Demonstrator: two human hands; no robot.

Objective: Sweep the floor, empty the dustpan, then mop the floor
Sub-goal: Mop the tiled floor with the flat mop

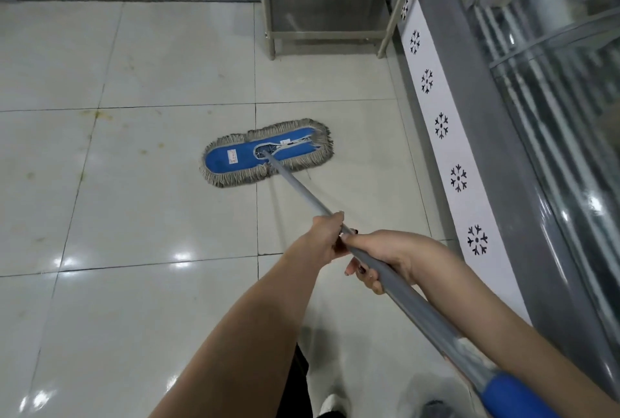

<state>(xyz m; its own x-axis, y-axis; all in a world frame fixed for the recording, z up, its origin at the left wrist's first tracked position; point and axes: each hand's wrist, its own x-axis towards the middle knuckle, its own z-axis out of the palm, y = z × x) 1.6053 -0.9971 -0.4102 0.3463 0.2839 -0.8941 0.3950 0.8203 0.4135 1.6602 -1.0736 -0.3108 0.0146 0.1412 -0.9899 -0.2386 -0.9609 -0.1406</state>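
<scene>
Gripping one grey mop handle [303, 194]: left hand [327, 233] ahead, right hand [391, 258] behind, both clamped; blue fringed mop head [266, 155] flat on tiled floor [134, 149].

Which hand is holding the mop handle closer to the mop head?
The left hand, gripping the grey handle nearer the mop head; the right hand grips just behind it, toward the blue grip.

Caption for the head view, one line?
Left hand and right hand grip the grey metal handle of a blue fringed flat mop on pale floor tiles.
</scene>
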